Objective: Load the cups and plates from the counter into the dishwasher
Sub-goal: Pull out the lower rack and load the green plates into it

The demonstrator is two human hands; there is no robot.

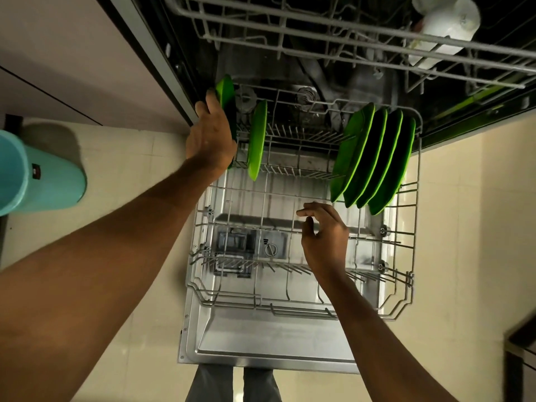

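Green plastic along the back of the lower rack: four plates on edge in a leaning row at the far right corner, a fifth plate upright near the far left. At the far left corner itself, a sixth plate, also on edge, gripped by the left hand with fingers wrapped round its rim. Probably being slotted between the tines, not yet let go. Over the middle of the rack, the right hand, fingers loosely curled and holding nothing. Touching a wire or just above it: cannot tell. No dishes in the near half of the rack. At the far right of the upper rack, white cups already in place.

Judged from that: well along, with six plates racked or nearly so and some cups loaded. Counter out of view, so no telling what is left to fetch.

Lower rack drawn out over the open steel door, detergent dispenser showing through the wires. Cream floor tiles to either side. On the floor at left, a teal bin, with a pale cabinet front beyond. Grey trouser legs at the door's near edge. Dim, warm light throughout.
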